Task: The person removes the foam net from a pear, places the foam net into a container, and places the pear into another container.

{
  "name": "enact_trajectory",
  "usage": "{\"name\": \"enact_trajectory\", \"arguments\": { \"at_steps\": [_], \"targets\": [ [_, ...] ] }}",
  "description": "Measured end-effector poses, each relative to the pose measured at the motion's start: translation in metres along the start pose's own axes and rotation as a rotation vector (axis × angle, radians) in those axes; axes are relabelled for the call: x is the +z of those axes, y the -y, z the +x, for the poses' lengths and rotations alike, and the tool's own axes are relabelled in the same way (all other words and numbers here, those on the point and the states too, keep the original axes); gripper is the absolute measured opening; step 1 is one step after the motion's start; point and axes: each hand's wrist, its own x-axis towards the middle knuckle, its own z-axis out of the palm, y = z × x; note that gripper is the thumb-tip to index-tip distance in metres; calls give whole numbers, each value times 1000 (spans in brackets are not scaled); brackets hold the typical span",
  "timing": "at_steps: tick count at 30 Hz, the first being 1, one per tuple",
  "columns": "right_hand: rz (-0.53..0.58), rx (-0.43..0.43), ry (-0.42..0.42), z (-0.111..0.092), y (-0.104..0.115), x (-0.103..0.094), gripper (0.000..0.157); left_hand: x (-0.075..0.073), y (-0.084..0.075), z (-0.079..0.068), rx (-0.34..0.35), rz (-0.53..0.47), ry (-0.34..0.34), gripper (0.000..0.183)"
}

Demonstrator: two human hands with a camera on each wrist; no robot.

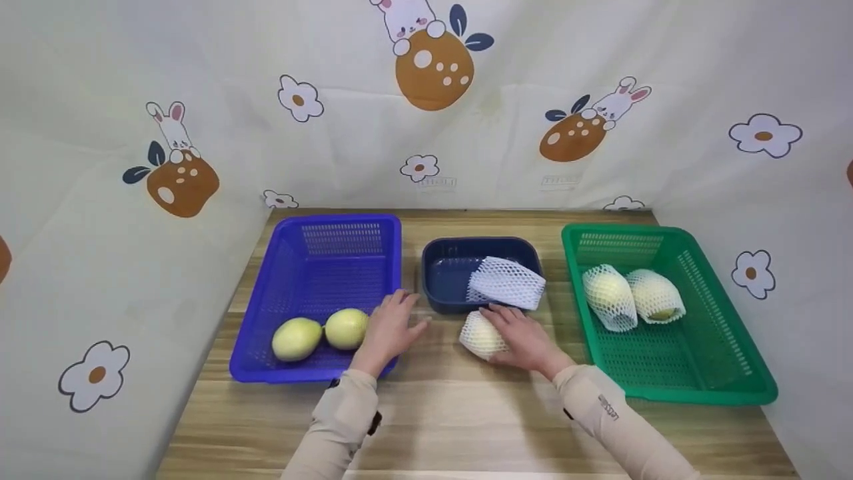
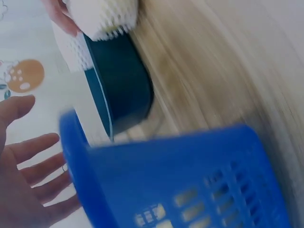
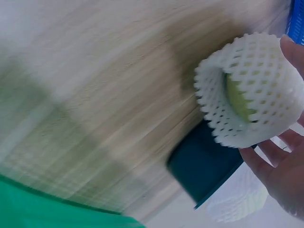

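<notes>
My right hand (image 1: pixel 523 337) holds a round, pale yellow-green fruit (image 3: pixel 240 97) wrapped in a white foam net (image 3: pixel 273 71), its fingers and thumb around the net. The wrapped fruit sits in front of the dark blue bin (image 1: pixel 453 307), and the fruit's skin shows through the net's open end in the right wrist view. My left hand (image 1: pixel 392 327) is at the right rim of the blue basket (image 1: pixel 250 327), fingers spread and holding nothing. Inside that basket, close to this hand, are two bare fruits, one (image 1: pixel 346 329) beside the other (image 1: pixel 296 339).
Loose white foam netting (image 1: pixel 508 283) lies in the dark blue bin and hangs over its front right edge. At the right, a green basket (image 1: pixel 706 393) holds two net-wrapped fruits (image 1: pixel 609 297). Printed cloth (image 1: pixel 346 153) rises behind the wooden table (image 1: pixel 460 427) and along both sides.
</notes>
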Motion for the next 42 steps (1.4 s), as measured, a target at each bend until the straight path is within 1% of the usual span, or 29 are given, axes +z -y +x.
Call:
{"name": "enact_trajectory", "arguments": {
  "at_steps": [3, 6, 8, 12, 16, 19, 25, 28, 31, 34, 39, 42],
  "targets": [
    [49, 10, -6, -6, -6, 1, 86, 8, -11, 0, 60, -76, -22, 42],
    [111, 16, -7, -12, -9, 5, 87, 19, -22, -2, 81, -153, -1, 43],
    [156, 5, -10, -15, -11, 8, 85, 29, -27, -4, 74, -191, 27, 45],
    [215, -13, -14, -19, -11, 13, 80, 48, -33, -5, 52, -226, 83, 50],
    [228, -16, -31, -22, -11, 16, 76, 63, -35, -5, 34, -256, 124, 56],
    [218, -29, -55, -23, -12, 18, 73, 71, -34, -5, 6, -290, 167, 60],
    [202, -75, -119, -26, -14, 21, 67, 81, -36, -4, -25, -327, 257, 64],
    [188, -104, -171, -27, -14, 22, 64, 84, -39, -3, -26, -355, 276, 65],
    [153, -140, -230, -28, -15, 25, 61, 87, -41, -1, -30, -388, 276, 67],
    [127, -182, -293, -28, -15, 27, 58, 91, -43, 0, -21, -415, 250, 68],
    [105, -241, -400, -28, -15, 28, 52, 94, -46, 1, -6, -415, 233, 68],
    [103, -244, -428, -29, -16, 28, 48, 94, -47, 2, -4, -403, 242, 67]
  ]
}}
